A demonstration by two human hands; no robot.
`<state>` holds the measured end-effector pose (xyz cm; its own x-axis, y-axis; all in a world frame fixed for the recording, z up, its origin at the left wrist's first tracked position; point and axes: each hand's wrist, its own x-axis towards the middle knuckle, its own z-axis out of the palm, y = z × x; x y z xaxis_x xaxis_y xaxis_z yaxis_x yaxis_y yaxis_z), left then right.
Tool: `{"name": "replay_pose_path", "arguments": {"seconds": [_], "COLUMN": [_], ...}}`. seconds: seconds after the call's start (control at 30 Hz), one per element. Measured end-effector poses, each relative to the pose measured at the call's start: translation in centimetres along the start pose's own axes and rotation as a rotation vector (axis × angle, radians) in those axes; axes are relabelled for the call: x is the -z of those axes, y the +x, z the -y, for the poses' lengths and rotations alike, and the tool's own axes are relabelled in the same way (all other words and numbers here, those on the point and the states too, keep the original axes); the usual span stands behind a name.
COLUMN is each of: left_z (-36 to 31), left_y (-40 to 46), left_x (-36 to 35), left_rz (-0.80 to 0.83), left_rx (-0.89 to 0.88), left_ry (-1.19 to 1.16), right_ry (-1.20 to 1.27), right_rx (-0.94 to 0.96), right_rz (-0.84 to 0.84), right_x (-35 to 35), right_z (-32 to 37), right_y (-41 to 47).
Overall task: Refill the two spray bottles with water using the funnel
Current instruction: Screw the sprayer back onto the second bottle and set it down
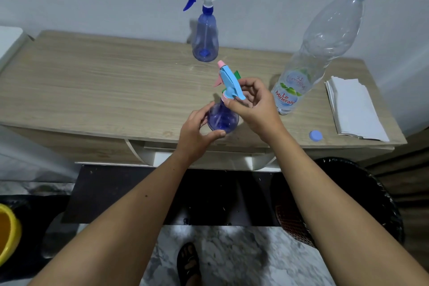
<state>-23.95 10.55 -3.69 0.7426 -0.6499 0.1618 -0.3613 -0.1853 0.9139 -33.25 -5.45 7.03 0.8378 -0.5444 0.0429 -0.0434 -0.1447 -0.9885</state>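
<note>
A small blue spray bottle (222,118) with a light-blue and pink trigger head (229,81) stands near the wooden table's front edge. My left hand (197,132) wraps around its round body. My right hand (253,104) grips the neck just under the trigger head. A green piece, probably the funnel (237,74), peeks out behind that head, mostly hidden. The second spray bottle (205,39), blue with a white and dark-blue trigger, stands at the back by the wall. A large clear water bottle (308,53) stands at the right, with water only in its lower part.
A loose blue cap (315,135) lies near the front right edge of the wooden table (92,86). A stack of white paper napkins (355,109) sits at the far right. A black basket (371,193) and a yellow tub (9,234) stand on the floor.
</note>
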Motion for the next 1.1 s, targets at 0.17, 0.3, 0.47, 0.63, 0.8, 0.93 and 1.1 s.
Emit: {"name": "replay_pose_path", "arguments": {"seconds": [0.17, 0.3, 0.47, 0.63, 0.8, 0.93, 1.1], "left_z": [0.0, 0.0, -0.3, -0.3, -0.4, -0.5, -0.4], "left_y": [0.0, 0.1, 0.0, -0.1, 0.0, 0.1, 0.1], "left_x": [-0.1, -0.1, -0.2, -0.1, -0.1, -0.2, -0.2], "left_rz": [-0.007, 0.004, -0.005, 0.009, -0.015, -0.018, -0.010], "left_rx": [0.014, 0.013, 0.024, 0.032, 0.044, 0.034, 0.031], "left_ry": [-0.029, -0.049, -0.055, -0.055, -0.078, -0.088, -0.071], "right_ry": [0.047, -0.011, -0.148, -0.134, -0.043, -0.024, 0.084], "right_rx": [0.000, 0.017, 0.037, 0.023, -0.029, -0.037, -0.073], "right_rz": [-0.005, 0.007, 0.086, 0.036, 0.051, 0.004, -0.029], "right_x": [-0.3, -0.4, 0.6, -0.1, -0.2, -0.2, -0.5], "right_z": [-0.1, 0.0, 0.0, -0.1, -0.2, -0.5, -0.3], "right_y": [-0.1, 0.4, 0.5, 0.9, 0.6, 0.6, 0.2]}}
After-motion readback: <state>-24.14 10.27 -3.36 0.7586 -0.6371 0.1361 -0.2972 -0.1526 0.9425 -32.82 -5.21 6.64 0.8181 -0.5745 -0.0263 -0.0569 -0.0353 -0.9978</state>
